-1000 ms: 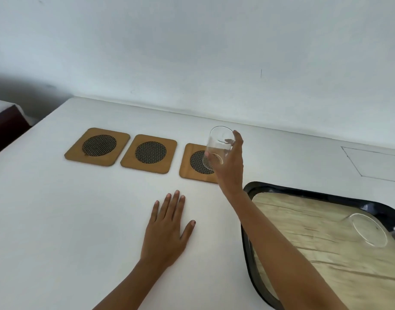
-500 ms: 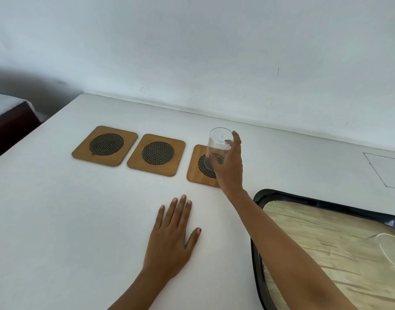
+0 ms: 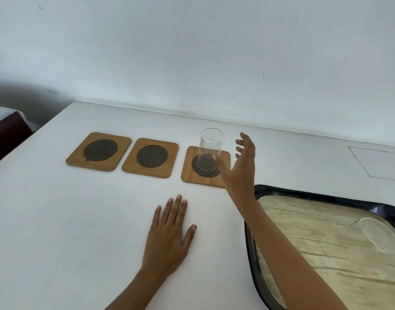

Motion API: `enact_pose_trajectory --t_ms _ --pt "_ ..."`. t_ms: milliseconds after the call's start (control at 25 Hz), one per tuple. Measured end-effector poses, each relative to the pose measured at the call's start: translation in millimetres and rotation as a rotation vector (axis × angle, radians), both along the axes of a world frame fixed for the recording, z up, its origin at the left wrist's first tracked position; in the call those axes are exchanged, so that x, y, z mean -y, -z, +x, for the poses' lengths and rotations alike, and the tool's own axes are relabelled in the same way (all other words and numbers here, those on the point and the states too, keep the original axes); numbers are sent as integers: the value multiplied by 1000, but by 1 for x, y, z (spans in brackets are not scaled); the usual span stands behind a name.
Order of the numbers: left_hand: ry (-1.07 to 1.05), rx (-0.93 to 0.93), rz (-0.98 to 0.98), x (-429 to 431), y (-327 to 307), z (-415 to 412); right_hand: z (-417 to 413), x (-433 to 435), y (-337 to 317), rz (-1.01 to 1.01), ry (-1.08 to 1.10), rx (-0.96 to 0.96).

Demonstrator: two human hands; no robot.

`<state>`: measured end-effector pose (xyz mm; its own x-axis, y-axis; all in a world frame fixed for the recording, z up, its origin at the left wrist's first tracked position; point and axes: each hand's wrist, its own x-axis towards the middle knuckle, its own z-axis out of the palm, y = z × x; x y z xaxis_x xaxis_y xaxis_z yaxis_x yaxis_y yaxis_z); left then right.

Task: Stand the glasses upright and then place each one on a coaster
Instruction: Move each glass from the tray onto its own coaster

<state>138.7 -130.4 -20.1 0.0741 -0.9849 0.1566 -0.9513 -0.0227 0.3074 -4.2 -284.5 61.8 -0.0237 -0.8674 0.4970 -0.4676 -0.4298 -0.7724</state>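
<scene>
A: We see a clear, straight-walled glass [image 3: 210,151] standing upright on the mesh disc of the right-hand coaster [image 3: 205,167], just above the middle of the frame; it looks empty, and the weave shows through its base.

B: And the hands?

A: Our right hand [image 3: 240,166] sits just right of the glass with its fingers [image 3: 244,142] spread and gripping nothing; the thumb tip lies close against the lower wall, though we cannot tell whether it touches. Our left hand [image 3: 169,236] lies flat on the white table [image 3: 58,220], lower centre, fingers straight and close together, thumb out.

B: The rest?

A: The middle coaster [image 3: 150,157] and left coaster [image 3: 98,151] are bare wooden squares with dark mesh centres; a second glass [image 3: 380,234] lies on its side on the black-rimmed tray [image 3: 308,192] at the right edge; we can read no label or writing anywhere.
</scene>
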Motion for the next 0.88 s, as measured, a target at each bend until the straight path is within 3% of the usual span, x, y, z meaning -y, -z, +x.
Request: enact_pose_trajectory --t_ms 200,400,560,880 --pt "7 -15 -23 -1 -1 0 -64 -59 -19 -231 150 -37" --pt "10 -25 -48 -2 -2 -1 -139 -113 -12 -396 566 -208" --pt "-24 -38 -57 -4 -1 -2 -175 -131 3 -207 742 -256" --pt "-134 -88 -70 -16 -5 -10 -203 -136 29 -12 718 -120"
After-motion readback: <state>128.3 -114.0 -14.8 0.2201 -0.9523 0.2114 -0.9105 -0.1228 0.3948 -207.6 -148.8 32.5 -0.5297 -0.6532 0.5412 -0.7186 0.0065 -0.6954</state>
